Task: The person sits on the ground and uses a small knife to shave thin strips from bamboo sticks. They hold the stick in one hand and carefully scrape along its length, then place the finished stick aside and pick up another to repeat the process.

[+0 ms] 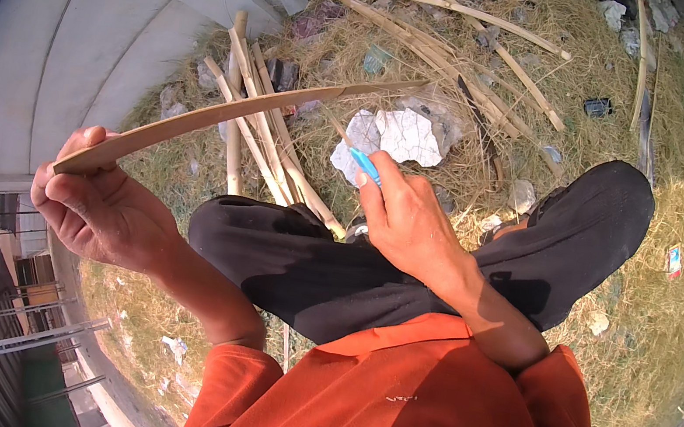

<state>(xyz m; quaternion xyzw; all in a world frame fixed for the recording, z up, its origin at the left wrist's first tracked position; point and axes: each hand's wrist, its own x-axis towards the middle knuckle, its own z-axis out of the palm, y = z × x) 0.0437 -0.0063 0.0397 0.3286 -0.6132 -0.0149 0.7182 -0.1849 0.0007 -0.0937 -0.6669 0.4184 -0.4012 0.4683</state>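
We hold a long, flat, pale-tan split bamboo strip (233, 112) in our left hand (95, 208). The fingers are curled shut around the near end of the strip, with the thumb pressed along its upper face. From this grip the strip runs up and to the right, bowing slightly, and its far tip ends above the crumpled white paper scrap (397, 138) on the ground.

Our right hand (411, 224) is closed around a small tool with a light-blue handle (365, 167). Only the top of the handle shows above the fingers; we cannot tell whether a blade is exposed. The tool sits below the strip and apart from it.

Both forearms enter from the lower edge in orange sleeves (419, 411). A leg in black trousers (403, 276) crosses the middle of the view beneath both hands, with the knee to the right.

Beyond the leg, a bundle of pale cut bamboo sticks (262, 126) lies on dry straw-coloured grass (660, 332). More long bamboo splits (455, 49) lie scattered further back. A grey curved concrete surface (87, 25) fills the upper left.
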